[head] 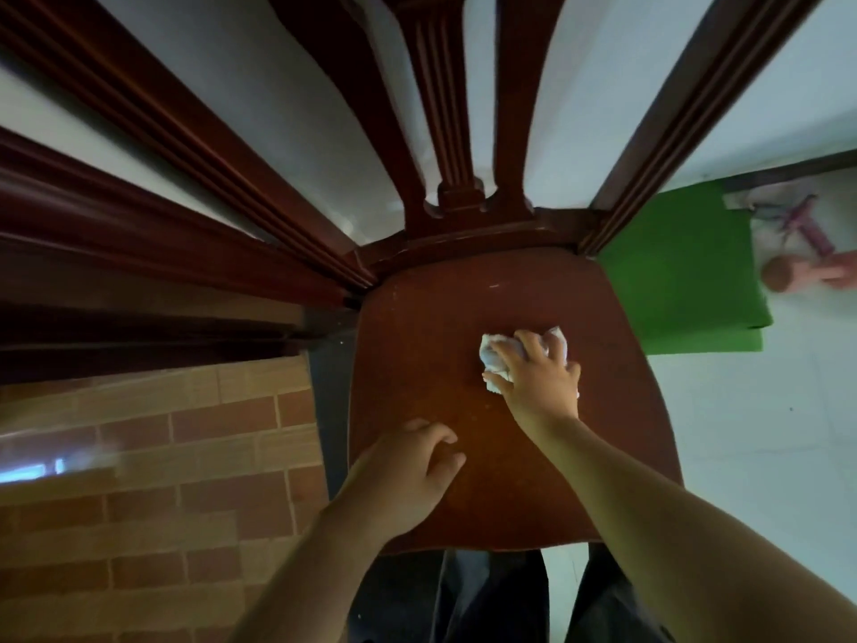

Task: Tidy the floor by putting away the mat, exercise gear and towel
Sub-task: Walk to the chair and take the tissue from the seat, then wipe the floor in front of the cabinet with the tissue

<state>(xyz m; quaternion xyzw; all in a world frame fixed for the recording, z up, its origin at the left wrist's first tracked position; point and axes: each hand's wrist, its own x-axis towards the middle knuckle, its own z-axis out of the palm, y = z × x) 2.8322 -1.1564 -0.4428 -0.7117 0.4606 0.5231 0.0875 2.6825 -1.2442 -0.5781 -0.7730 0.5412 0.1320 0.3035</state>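
Towel [559, 345] is lying bunched on the chair seat [417, 327]; the right hand [538, 380] is clutching it, while the left hand [408, 471], at seven o'clock, is hovering loosely curled and empty.

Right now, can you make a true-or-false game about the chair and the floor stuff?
1. The right hand holds a crumpled white towel on the chair seat. True.
2. The green mat lies on the chair seat. False: it lies on the floor beside the chair.
3. The left hand holds a pink dumbbell. False: it holds nothing; the pink dumbbell lies on the floor.
4. The left hand is over the chair seat. True.
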